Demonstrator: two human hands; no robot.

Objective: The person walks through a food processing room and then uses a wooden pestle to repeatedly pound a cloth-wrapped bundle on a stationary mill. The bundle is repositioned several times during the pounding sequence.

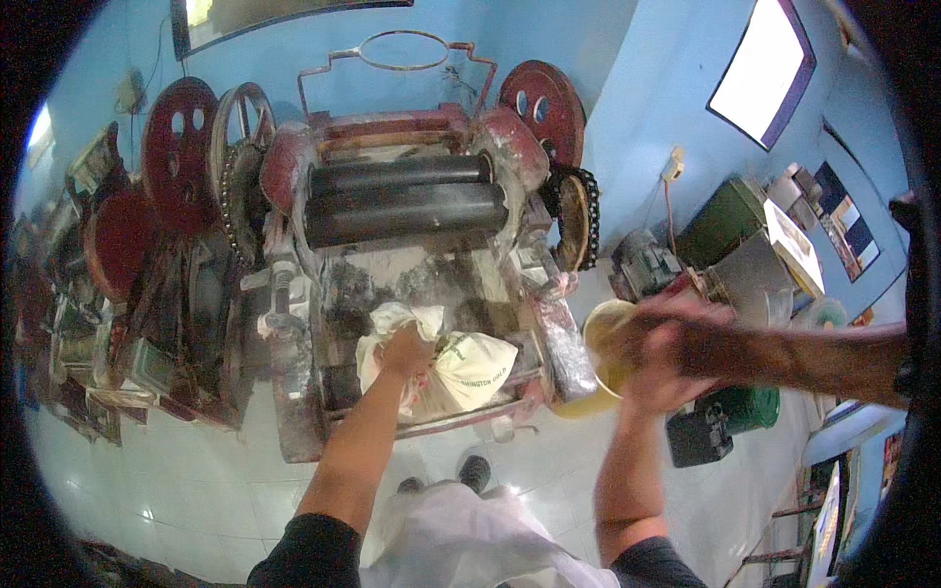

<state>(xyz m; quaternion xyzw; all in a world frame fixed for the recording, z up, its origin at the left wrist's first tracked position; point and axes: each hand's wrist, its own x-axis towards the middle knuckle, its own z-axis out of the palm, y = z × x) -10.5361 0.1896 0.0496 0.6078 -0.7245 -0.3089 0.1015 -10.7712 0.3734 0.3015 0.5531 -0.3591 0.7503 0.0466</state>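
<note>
My left hand (409, 355) is closed on a bunched part of a cream cloth sack (477, 367) with dark print. The sack lies on the front tray of a red roller machine (402, 211), below its two dark rollers. Out to the right, my right hand (655, 377) is smeared by motion, in front of a yellow bucket (610, 338). Another person's forearm (814, 363) reaches in from the right, and that person's blurred hand (676, 328) overlaps mine. Whether my right hand holds anything is hidden.
Red wheels (179, 152) and chain-driven gears (576, 218) flank the rollers. White powder dusts the machine. On the right stand an electric motor (642, 263), a dark green bin (723, 220) and a black box (699, 436). More machinery (118, 245) stands at the left.
</note>
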